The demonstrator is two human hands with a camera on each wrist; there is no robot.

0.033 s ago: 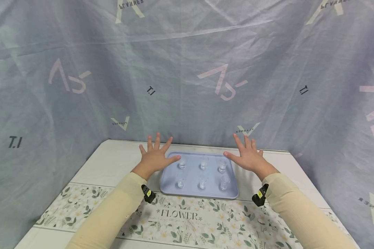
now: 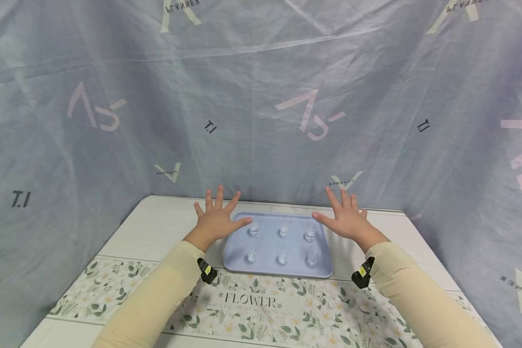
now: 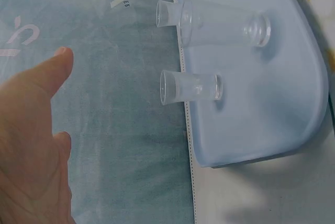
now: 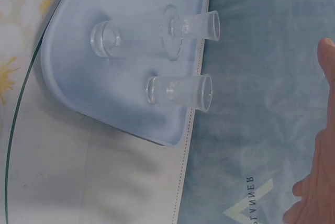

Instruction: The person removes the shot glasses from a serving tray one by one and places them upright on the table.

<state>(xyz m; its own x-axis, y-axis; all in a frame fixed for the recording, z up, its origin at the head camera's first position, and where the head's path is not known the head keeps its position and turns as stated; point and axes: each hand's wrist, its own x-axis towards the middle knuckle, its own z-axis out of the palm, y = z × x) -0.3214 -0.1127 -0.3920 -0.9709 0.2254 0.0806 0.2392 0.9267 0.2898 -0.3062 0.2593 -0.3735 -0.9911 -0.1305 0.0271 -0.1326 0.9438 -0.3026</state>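
White table (image 2: 156,227) with a floral mat (image 2: 252,309) sits inside grey-blue printed fabric walls (image 2: 261,96). A pale blue tray (image 2: 267,239) carries six small clear glasses (image 2: 283,227) in two rows, contents indiscernible. Left hand (image 2: 215,220) and right hand (image 2: 347,217) hover either side, fingers spread, holding nothing.

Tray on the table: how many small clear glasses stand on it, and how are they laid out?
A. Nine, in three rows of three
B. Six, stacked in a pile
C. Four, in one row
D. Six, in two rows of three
D. The head view shows the blue tray holding six small clear glasses upright in two rows of three, with the left hand and right hand spread open at its far corners.
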